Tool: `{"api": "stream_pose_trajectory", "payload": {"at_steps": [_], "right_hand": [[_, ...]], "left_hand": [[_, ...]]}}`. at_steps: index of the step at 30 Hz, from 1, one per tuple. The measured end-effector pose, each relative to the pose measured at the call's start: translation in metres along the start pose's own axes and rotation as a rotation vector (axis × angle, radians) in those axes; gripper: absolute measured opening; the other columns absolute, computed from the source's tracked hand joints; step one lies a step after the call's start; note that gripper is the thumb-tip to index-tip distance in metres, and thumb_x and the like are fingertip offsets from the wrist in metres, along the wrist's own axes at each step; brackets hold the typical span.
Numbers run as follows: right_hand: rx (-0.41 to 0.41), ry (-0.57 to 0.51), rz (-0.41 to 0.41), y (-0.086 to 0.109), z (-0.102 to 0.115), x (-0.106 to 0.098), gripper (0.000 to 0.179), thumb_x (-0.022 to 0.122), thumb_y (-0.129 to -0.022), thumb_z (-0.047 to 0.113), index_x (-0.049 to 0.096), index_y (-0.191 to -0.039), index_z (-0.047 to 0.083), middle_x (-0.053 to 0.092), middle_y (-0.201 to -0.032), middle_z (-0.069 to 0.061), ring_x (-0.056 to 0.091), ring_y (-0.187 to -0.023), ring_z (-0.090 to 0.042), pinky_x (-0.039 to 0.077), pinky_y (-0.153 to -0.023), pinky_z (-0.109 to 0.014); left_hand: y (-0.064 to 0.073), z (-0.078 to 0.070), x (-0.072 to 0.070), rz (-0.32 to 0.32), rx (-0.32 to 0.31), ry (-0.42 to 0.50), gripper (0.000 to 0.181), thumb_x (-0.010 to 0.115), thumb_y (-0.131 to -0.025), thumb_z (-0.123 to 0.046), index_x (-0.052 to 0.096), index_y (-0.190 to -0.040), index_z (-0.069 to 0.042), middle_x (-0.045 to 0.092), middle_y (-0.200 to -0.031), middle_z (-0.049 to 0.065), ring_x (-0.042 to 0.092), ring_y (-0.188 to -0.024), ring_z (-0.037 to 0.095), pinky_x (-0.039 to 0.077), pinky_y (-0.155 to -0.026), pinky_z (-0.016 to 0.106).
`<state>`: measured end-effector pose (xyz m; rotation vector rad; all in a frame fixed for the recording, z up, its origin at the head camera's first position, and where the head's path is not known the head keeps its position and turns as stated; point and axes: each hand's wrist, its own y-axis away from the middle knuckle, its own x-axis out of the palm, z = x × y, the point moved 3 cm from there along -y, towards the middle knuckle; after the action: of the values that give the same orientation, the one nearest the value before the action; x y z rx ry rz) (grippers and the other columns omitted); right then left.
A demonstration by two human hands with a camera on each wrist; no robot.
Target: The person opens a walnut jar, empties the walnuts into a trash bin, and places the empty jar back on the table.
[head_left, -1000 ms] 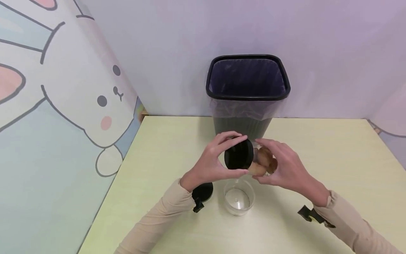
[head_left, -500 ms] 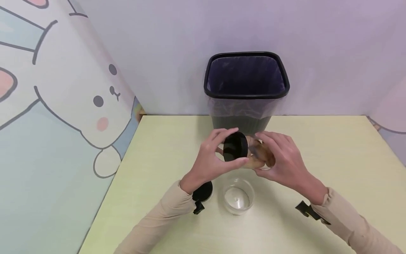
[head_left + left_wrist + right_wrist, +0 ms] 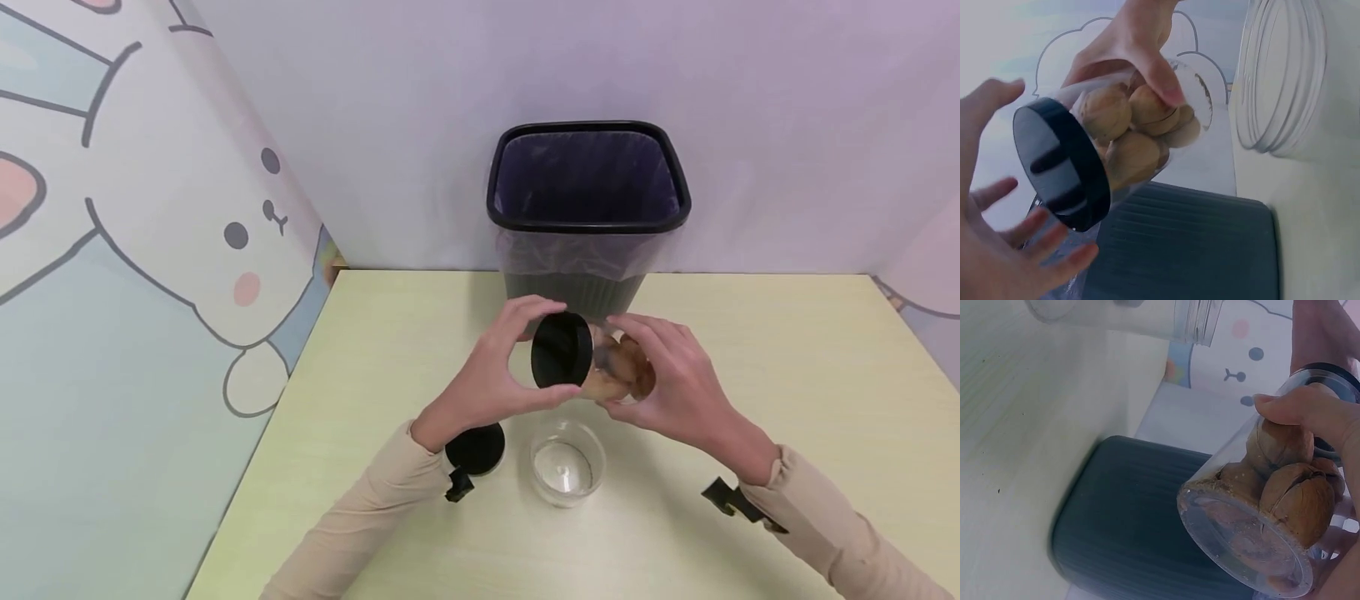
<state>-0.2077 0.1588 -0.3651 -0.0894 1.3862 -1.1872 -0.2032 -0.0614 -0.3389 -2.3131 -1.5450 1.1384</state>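
Holds a jar (image 3: pixel 1241 540) aloft in the right grip (image 3: pixel 686 383), with thumb and fingers curled round its clear wall, above the table (image 3: pixel 750 342) and in front of the bin (image 3: pixel 588 227). Has it tipped onto its side, with its base to the right and its black lid (image 3: pixel 1060 162) toward the left grip (image 3: pixel 487 379). Spreads the fingers of the left grip about the lid, loose and, in the left wrist view, apart from it. Shows several brown nuts (image 3: pixel 1135 156) bunched inside the clear wall, with crumbs (image 3: pixel 1200 486) along the bottom edge. Has a second jar (image 3: pixel 566 483), open and upright, on the table below and, to its left, near the left wrist, a black disc (image 3: pixel 477 448) lying flat. Wears beige sleeves (image 3: pixel 360 508). Faces a pale wall (image 3: pixel 412 133) behind the bin, with a rabbit drawing (image 3: pixel 172 192) at left.
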Motion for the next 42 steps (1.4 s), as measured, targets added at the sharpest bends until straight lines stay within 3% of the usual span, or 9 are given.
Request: {"api": "stream_pose_trajectory", "payload": {"at_steps": [7,15,23,33,42], "right_hand": [[0.008,-0.014,0.014,0.000,0.001,-0.002,0.090,0.087,-0.046,0.028,0.055,-0.125,0.001,0.059,-0.114,-0.013,0.054,-0.099,-0.028,0.039,-0.084,-0.046],[-0.004,-0.031,0.009,0.002,0.002,-0.004,0.091,0.088,-0.046,0.029,0.054,-0.127,0.004,0.059,-0.111,-0.011,0.054,-0.097,-0.027,0.039,-0.084,-0.048],[-0.009,-0.038,0.009,0.002,0.005,-0.005,0.091,0.088,-0.045,0.028,0.055,-0.125,0.002,0.060,-0.106,-0.008,0.054,-0.093,-0.024,0.039,-0.084,-0.046],[-0.020,-0.032,0.005,0.004,0.009,-0.008,0.090,0.088,-0.046,0.030,0.056,-0.125,0.002,0.060,-0.107,-0.010,0.055,-0.095,-0.024,0.039,-0.084,-0.045],[-0.019,-0.030,0.008,0.007,0.013,-0.011,0.090,0.088,-0.047,0.031,0.055,-0.125,0.003,0.060,-0.110,-0.010,0.055,-0.094,-0.025,0.039,-0.083,-0.045]], "left_hand": [[0.000,-0.011,-0.005,0.115,0.197,-0.086,0.066,0.079,-0.072,-0.021,0.051,-0.131,-0.015,0.035,-0.143,0.005,0.029,-0.133,0.017,0.032,-0.105,0.033],[0.002,-0.016,-0.004,0.176,0.282,-0.135,0.050,0.073,-0.075,-0.011,0.056,-0.122,-0.016,0.033,-0.145,0.007,0.024,-0.135,0.020,0.031,-0.105,0.039],[0.003,-0.018,-0.005,0.202,0.298,-0.126,0.050,0.071,-0.075,-0.006,0.056,-0.121,-0.016,0.032,-0.147,0.006,0.020,-0.139,0.021,0.024,-0.110,0.039],[0.005,-0.020,-0.003,0.188,0.295,-0.111,0.048,0.070,-0.075,-0.008,0.056,-0.120,-0.016,0.035,-0.144,0.006,0.020,-0.139,0.023,0.023,-0.110,0.040],[0.005,-0.020,-0.001,0.165,0.284,-0.102,0.053,0.073,-0.074,-0.014,0.055,-0.124,-0.016,0.036,-0.142,0.008,0.025,-0.134,0.020,0.031,-0.105,0.036]]}}
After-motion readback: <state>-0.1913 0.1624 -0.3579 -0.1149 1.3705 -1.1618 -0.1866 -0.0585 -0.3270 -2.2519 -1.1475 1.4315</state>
